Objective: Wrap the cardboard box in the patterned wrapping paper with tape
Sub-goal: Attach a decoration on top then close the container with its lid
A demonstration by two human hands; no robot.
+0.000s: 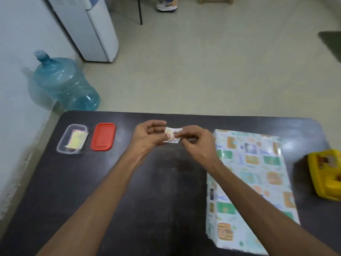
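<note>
Above the middle of the dark counter [147,200], my left hand [147,137] and right hand [197,143] meet, each pinching one end of a small printed slip [172,135] between thumb and fingertips. It is too small and blurred for me to say whether it is a sticker, a label or a piece of tape.

To the right of my right wrist lies the cardboard box [249,191], flat on the counter. The patterned wrapping paper [258,159] covers every face I can see. Its long axis runs from the lower right of the frame up toward the centre right, leaning slightly left at the top, with a narrow end nearest me.

By my reading the wrapping is nearly done, and this is a finishing step: readying the slip to seal or decorate. The next move calls for freeing its sticky side without creasing it, then carrying it right and pressing it flat on the paper.

At the left of the frame sit a clear tub [63,145] of slips and its red lid [103,136]; a yellow container [326,172] sits at the right edge.
</note>
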